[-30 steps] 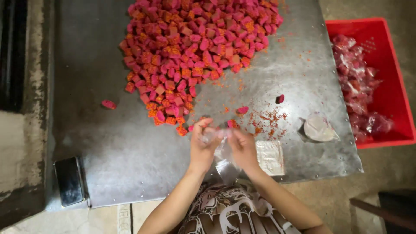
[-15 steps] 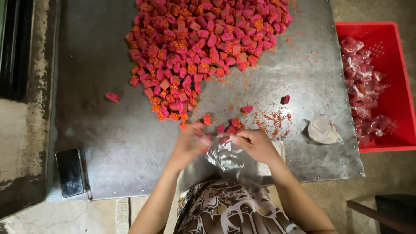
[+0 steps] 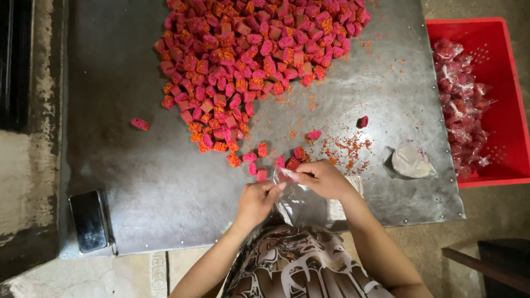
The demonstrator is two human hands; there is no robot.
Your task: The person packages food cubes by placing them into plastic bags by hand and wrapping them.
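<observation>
This looks like a small food-packing workshop. A riveted sheet-metal table (image 3: 138,182) fills most of the frame, with a big heap of pink and orange sweet pieces (image 3: 248,60) at top centre and crumbs scattered below it. At the right edge a red plastic crate (image 3: 508,138) holds filled clear packets (image 3: 461,105). Bare, stained concrete (image 3: 27,182) shows at left.

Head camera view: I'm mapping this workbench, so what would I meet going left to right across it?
Dark phone → lone pink piece → left hand → right hand → whitish pad → red crate of filled bags.
</observation>
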